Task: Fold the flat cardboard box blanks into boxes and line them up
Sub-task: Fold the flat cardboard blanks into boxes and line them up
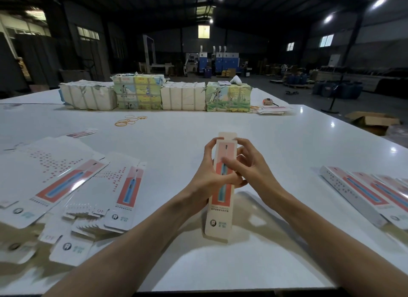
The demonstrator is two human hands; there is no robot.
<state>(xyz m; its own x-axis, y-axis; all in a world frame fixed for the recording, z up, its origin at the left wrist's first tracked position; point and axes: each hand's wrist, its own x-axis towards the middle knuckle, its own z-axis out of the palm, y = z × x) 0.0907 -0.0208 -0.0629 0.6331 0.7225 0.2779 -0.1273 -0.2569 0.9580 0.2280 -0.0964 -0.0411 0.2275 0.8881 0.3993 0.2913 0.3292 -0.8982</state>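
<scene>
Box [218, 221] is being held near upright and slightly tilted, its lower end appearing to rest on the table [176, 139] and its top flap sticking up past the fingertips. Left hand [209, 175] is gripping the box's left edge with the thumb lying across the printed face, while right hand [251, 170] is gripping its right edge with curled fingers. Blanks [88, 186] are lying fanned left of the box, finished boxes [364, 192] are lying side by side right of it, and rubber bands [130, 121] and wrapped bundles [154, 95] are sitting beyond it.
</scene>
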